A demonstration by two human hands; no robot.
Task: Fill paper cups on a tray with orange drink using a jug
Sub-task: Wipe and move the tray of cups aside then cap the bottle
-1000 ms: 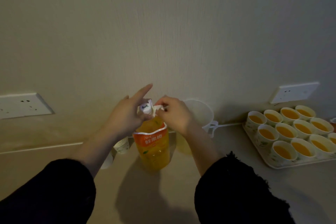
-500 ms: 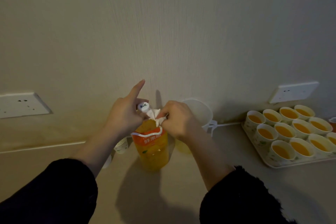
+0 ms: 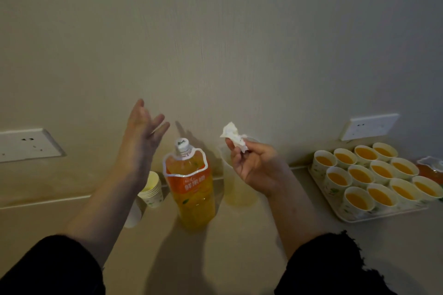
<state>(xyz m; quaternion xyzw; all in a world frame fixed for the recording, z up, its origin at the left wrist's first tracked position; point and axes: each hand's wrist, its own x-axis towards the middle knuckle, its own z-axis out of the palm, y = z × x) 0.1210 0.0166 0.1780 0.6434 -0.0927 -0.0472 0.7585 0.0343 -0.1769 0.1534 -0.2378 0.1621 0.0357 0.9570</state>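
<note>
- The left hand (image 3: pixel 141 143) is raised above the table (image 3: pixel 230 242), just left of the bottle of orange drink (image 3: pixel 193 196). Its fingers (image 3: pixel 157 124) are straight, slightly spread and touch nothing.
- The right hand (image 3: pixel 255 167) is held up to the right of the bottle's cap (image 3: pixel 181 145). Its fingers (image 3: pixel 236 154) pinch a crumpled white scrap (image 3: pixel 233 135), clear of the bottle.
- The bottle stands upright between the two forearms with its cap on.
- The clear jug (image 3: pixel 237 193) stands behind the right hand, which hides most of it.
- The tray (image 3: pixel 383 215) sits well to the right with twelve paper cups (image 3: pixel 358 199), all holding orange drink.
- The bottle's orange label (image 3: pixel 195 184) carries white Chinese characters, too soft to read surely.
- A stack of empty cups (image 3: pixel 152 190) is partly hidden by the left forearm.
- An orange item (image 3: pixel 431 167) is cut off at the right edge.
- Two wall sockets (image 3: pixel 369 127) sit above the table.
</note>
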